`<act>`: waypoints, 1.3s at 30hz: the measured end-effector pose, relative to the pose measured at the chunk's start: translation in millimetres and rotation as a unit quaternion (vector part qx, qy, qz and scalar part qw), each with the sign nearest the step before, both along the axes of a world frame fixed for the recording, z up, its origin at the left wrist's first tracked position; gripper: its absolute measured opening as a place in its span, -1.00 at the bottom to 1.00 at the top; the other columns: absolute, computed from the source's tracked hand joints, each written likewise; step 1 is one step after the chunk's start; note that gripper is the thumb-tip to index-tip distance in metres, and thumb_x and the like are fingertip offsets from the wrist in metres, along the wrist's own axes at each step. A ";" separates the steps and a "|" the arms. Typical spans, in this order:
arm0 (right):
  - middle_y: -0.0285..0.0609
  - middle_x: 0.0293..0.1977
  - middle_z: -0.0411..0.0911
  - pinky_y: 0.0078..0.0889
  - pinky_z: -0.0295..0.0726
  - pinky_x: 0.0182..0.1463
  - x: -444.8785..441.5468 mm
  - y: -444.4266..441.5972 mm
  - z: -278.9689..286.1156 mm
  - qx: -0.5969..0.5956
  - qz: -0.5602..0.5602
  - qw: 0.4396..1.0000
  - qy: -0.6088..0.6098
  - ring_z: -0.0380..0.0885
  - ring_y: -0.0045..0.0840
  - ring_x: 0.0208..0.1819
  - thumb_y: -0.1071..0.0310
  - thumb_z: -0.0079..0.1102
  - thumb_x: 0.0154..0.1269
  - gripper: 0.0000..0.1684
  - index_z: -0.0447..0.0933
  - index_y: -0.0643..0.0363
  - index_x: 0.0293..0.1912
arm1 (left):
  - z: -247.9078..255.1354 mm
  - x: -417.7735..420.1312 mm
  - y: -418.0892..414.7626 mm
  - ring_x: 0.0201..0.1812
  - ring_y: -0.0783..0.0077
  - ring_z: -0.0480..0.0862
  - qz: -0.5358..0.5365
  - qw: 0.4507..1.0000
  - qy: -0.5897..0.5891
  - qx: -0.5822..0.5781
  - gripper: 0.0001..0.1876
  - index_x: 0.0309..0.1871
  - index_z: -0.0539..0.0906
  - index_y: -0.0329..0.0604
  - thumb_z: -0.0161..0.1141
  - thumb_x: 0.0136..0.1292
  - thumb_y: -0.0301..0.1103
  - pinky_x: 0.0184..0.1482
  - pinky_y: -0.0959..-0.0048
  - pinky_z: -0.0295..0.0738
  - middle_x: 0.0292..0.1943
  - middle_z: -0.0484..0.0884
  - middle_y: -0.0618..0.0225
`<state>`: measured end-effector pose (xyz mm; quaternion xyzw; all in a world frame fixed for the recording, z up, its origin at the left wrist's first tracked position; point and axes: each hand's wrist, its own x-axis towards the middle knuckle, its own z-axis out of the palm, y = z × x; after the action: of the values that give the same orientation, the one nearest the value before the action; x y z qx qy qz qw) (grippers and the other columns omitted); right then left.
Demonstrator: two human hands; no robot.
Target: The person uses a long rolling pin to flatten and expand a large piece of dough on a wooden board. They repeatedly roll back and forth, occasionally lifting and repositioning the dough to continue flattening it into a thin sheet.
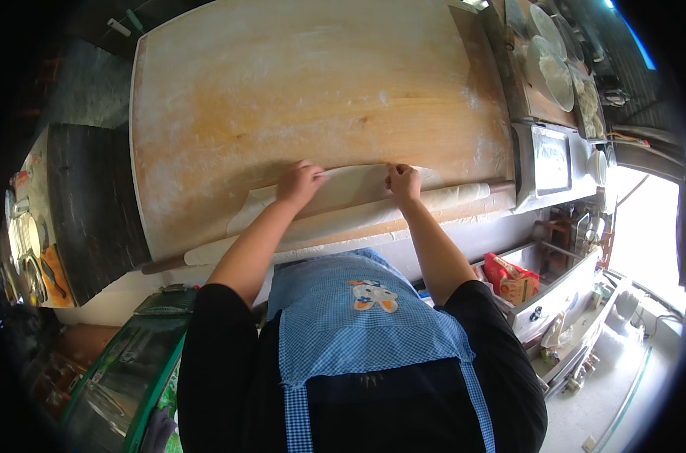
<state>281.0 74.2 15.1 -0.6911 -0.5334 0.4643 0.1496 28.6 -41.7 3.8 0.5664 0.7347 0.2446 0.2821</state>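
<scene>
A thin sheet of dough (351,187) lies near the front of a floured wooden board (320,96), with its far edge lifted slightly between my hands. My left hand (301,182) pinches that edge with thumb and fingers. The same edge is held farther right by my right hand (404,181), its fingers curled in. On the near side, more dough is wrapped around a long rolling pin (502,186), whose dark wooden ends stick out left and right. My forearms cross over the wrapped pin and hide parts of it.
A silver kitchen scale (552,161) stands at the board's right edge. Beyond it are a bowl of flour (549,76) and a tray of dough pieces (590,107). An open drawer (552,283) with a red package (510,278) is at lower right. A dark surface (93,209) adjoins at left.
</scene>
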 end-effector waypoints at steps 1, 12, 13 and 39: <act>-0.21 -0.60 0.60 -0.44 0.49 -0.47 2.2 -0.2 -1.3 0.009 0.014 1.000 -0.018 0.53 -0.59 -0.61 0.15 0.26 0.43 -0.61 0.64 0.31 -0.37 | 9.7 17.2 16.4 -0.11 0.17 0.71 -0.028 1.000 0.003 -0.007 -0.85 -0.23 0.79 0.01 0.36 0.24 -0.18 -0.07 0.19 0.63 -0.19 0.71 0.31; -0.15 -0.55 0.65 -0.50 0.72 -0.34 4.9 -2.6 -11.0 0.027 0.040 0.999 -0.014 0.69 -0.54 -0.46 0.20 0.26 0.43 -0.63 0.62 0.34 -0.37 | -2.2 39.3 18.4 -0.11 0.13 0.70 0.008 0.999 -0.005 0.036 -0.88 -0.18 0.80 0.04 0.28 0.31 -0.27 -0.08 0.21 0.62 -0.19 0.71 0.30; -0.14 -0.53 0.66 -0.52 0.75 -0.32 2.4 -1.3 -5.1 0.006 0.028 1.000 0.005 0.71 -0.52 -0.44 0.21 0.26 0.43 -0.64 0.62 0.35 -0.37 | -4.2 21.6 5.5 -0.11 0.12 0.71 0.013 0.999 0.000 0.032 -0.87 -0.16 0.80 0.03 0.28 0.31 -0.27 -0.08 0.22 0.62 -0.18 0.71 0.31; -0.14 -0.04 0.74 -0.46 0.63 -0.03 -27.8 57.9 -7.4 -0.059 0.063 0.979 0.183 0.68 -0.55 -0.12 0.10 -0.02 0.59 -0.57 0.59 0.22 0.14 | 15.8 13.4 -193.4 0.57 -0.06 0.18 -0.031 0.977 0.212 -0.004 -0.28 0.52 0.29 -0.16 0.12 0.39 -0.01 0.52 -0.14 0.06 0.57 0.18 0.03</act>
<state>253.3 132.1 7.7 -0.5668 -0.5111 0.6222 0.1741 42.0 -235.1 19.6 0.6266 0.7610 0.1074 0.1297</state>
